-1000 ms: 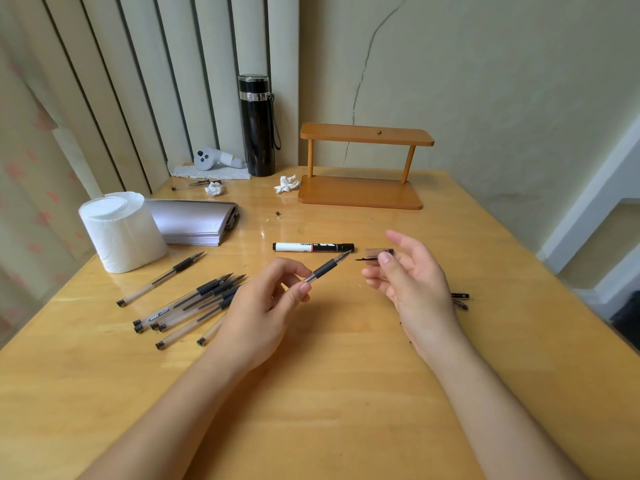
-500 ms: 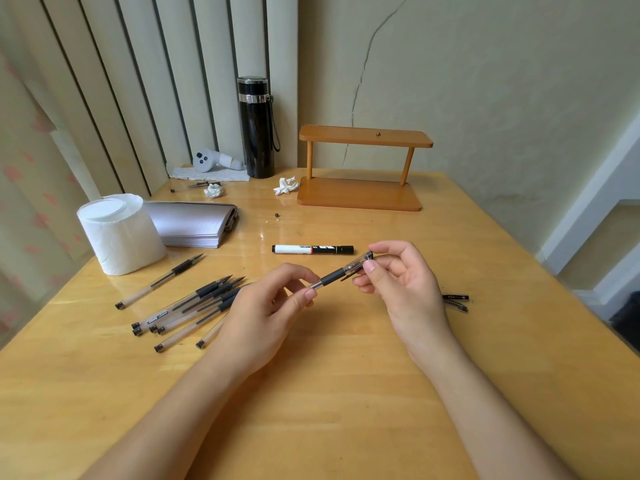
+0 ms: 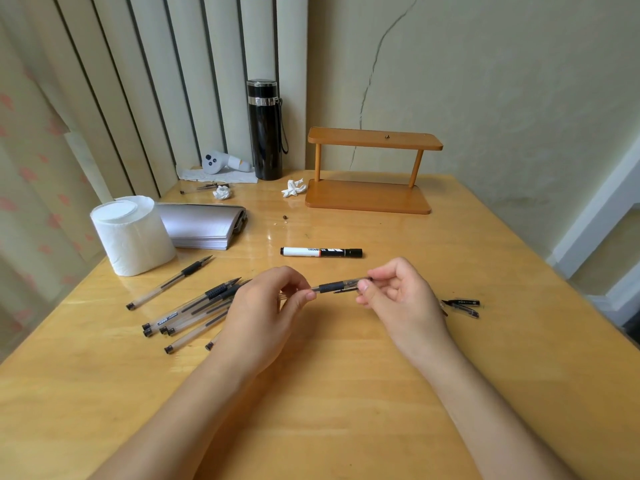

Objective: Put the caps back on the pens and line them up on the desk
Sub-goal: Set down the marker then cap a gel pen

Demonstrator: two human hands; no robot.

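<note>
My left hand [image 3: 266, 306] pinches the barrel of a clear gel pen [image 3: 329, 287] with a black grip, held level above the desk. My right hand [image 3: 398, 296] holds a clear cap [image 3: 356, 283] that sits over the pen's tip. A pile of several uncapped pens [image 3: 194, 310] lies on the wooden desk [image 3: 346, 375] to the left of my left hand, and one more uncapped pen [image 3: 169, 281] lies apart beside it. Loose caps [image 3: 462, 305] lie right of my right hand. A capped black-and-white marker [image 3: 321, 252] rests beyond my hands.
A toilet paper roll [image 3: 131, 233] and a grey notebook [image 3: 204, 225] stand at the left. A black flask [image 3: 265, 129], a white controller [image 3: 221, 162], crumpled paper bits [image 3: 293, 187] and a small wooden shelf [image 3: 370, 171] are at the back.
My right hand brought the cap to the pen tip and slid it on. The pen tilted from pointing up-right to nearly level.
</note>
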